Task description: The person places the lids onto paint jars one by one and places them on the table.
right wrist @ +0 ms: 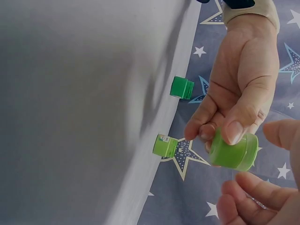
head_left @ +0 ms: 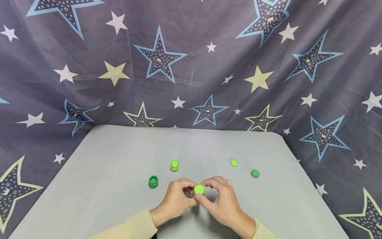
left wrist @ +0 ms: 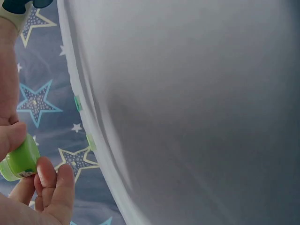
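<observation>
Over the near middle of the table, a small light green jar (head_left: 199,189) is held by my left hand (head_left: 176,199), with the thumb and fingers on its sides. In the right wrist view the left thumb presses along the jar (right wrist: 229,152). My right hand (head_left: 222,200) is around the top end, its thumb and forefinger spread. The right wrist view shows a gap between the right fingertips (right wrist: 243,180) and the jar. A lighter green lid sits on this jar.
Left of the hands stand a dark green jar (head_left: 153,182) and, farther back, a light green jar (head_left: 174,166), both uncapped. To the right lie a light green lid (head_left: 234,163) and a dark green lid (head_left: 255,173). Star-patterned cloth (head_left: 191,66) hangs behind the pale table (head_left: 119,156).
</observation>
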`<state>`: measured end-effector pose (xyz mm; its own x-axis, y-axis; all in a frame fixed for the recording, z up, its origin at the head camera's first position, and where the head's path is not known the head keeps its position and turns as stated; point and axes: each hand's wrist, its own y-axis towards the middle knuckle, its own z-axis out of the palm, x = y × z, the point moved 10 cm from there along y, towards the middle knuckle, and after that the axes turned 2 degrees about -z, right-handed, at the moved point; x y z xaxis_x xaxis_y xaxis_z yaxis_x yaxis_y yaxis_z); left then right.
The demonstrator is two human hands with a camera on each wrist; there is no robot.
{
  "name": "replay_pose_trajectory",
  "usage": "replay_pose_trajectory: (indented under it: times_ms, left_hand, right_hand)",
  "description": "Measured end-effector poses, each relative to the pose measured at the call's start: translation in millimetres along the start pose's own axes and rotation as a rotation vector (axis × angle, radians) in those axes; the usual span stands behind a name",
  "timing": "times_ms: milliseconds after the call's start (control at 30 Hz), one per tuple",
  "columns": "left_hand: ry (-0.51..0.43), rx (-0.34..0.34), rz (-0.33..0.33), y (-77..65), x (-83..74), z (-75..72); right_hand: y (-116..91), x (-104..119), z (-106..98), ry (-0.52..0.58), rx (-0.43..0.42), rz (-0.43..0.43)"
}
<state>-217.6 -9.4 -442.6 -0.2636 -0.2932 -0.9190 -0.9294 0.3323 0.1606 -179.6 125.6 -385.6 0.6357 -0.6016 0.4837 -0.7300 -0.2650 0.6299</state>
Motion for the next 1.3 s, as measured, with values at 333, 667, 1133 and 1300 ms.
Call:
replay_pose_trajectory:
  times_ms: [333,667,1133,1300]
  left_hand:
    - [0.062,-0.023,-0.031,-0.7,3.5,-10.3]
    - [0.181,-0.083,-0.018,-3.3,-0.2,-28.9]
    - [0.269,-0.204,-0.04,-8.2,-3.8,-70.8]
    - [0.317,-0.253,-0.041,-8.5,-3.3,-91.6]
  right_hand:
    - [-4,-1,-2,-0.094,-0.009,-0.045]
    - [-11,-10,-1,-0.182,0.049,-0.06]
    - [-23,-18,-6,-0.25,0.083,-0.08]
    - [-25,-22,-7,-0.255,0.104,-0.076]
